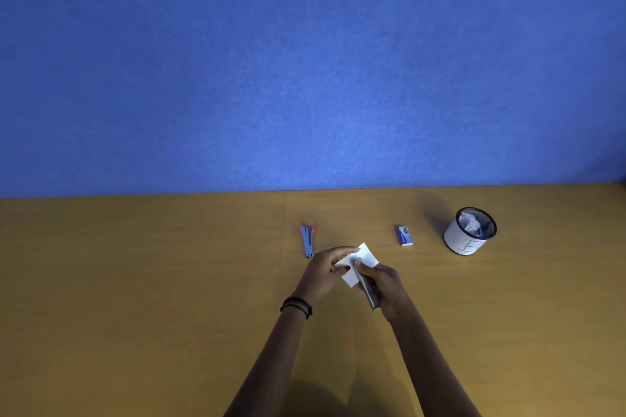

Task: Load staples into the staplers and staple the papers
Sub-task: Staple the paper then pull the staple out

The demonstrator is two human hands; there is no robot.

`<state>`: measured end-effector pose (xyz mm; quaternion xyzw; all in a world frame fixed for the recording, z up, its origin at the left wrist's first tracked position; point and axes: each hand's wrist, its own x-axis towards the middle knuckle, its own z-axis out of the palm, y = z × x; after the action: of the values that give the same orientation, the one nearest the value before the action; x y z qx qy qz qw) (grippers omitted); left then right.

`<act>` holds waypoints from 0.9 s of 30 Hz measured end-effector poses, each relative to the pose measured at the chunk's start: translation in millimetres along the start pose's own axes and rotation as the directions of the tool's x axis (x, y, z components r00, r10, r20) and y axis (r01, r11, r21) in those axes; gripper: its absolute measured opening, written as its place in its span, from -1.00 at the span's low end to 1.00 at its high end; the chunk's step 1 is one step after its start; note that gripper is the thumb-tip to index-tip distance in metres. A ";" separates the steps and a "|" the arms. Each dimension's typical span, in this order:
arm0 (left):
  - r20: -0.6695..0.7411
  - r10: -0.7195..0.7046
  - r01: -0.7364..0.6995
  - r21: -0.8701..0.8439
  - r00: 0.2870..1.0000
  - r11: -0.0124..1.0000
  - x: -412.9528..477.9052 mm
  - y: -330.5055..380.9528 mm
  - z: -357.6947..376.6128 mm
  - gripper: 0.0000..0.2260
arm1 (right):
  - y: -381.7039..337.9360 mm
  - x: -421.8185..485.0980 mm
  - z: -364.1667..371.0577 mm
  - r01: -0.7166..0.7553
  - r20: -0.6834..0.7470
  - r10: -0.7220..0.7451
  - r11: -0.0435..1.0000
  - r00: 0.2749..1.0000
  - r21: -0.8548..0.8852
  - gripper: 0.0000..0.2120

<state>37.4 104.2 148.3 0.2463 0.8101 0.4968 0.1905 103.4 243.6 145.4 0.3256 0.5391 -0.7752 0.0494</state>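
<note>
Stapler (368,293), nose pointing away-left, gripped by right hand (386,284); left hand (321,274) pinches paper (367,256).

Both bare forearms come in from the bottom edge and converge at centre. Left grip (321,272) back-up, fingers stretched forward, pinching folded paper (369,256) between fingers and thumb. Black bands (296,307) on left wrist. Right grip (384,284) curled round silver stapler (368,293), thumb pressed on its front end. Grips close together, fingertips almost meeting.

A blue felt wall (305,61) backs a tan wooden table (135,281).
</note>
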 end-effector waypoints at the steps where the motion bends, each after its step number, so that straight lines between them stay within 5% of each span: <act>1: 0.000 -0.002 0.002 -0.002 1.000 1.000 1.1 -1.1 -0.2 -0.59 | 0.7 1.8 0.7 -0.006 -0.010 0.006 1.000 1.000 0.008 -0.74; 6: 0.002 -0.029 0.030 -0.031 1.000 0.999 7.5 -7.3 -4.3 -0.59 | -0.5 10.0 0.5 -0.012 0.075 0.012 1.000 0.997 -0.001 -0.65; 14: -0.123 -0.065 0.057 -0.071 0.990 0.996 16.8 -24.2 -15.0 -0.63 | 3.0 36.4 6.3 -0.051 0.196 0.066 0.996 0.978 -0.080 -0.77; 20: -0.272 -0.122 0.101 -0.088 0.954 0.991 36.7 -39.9 -27.5 -0.68 | 18.2 73.8 14.1 0.083 -0.136 -0.130 0.949 0.982 -0.304 -0.84; 27: -0.390 -0.218 0.168 -0.160 0.895 0.973 57.7 -59.4 -37.3 -0.73 | 19.9 117.2 11.7 0.193 -0.209 -0.392 0.768 0.896 -0.611 -0.84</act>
<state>-42.2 88.8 107.4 0.0442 0.8203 0.5642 0.0820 14.9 257.4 66.5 0.3290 0.7926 -0.5089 -0.0671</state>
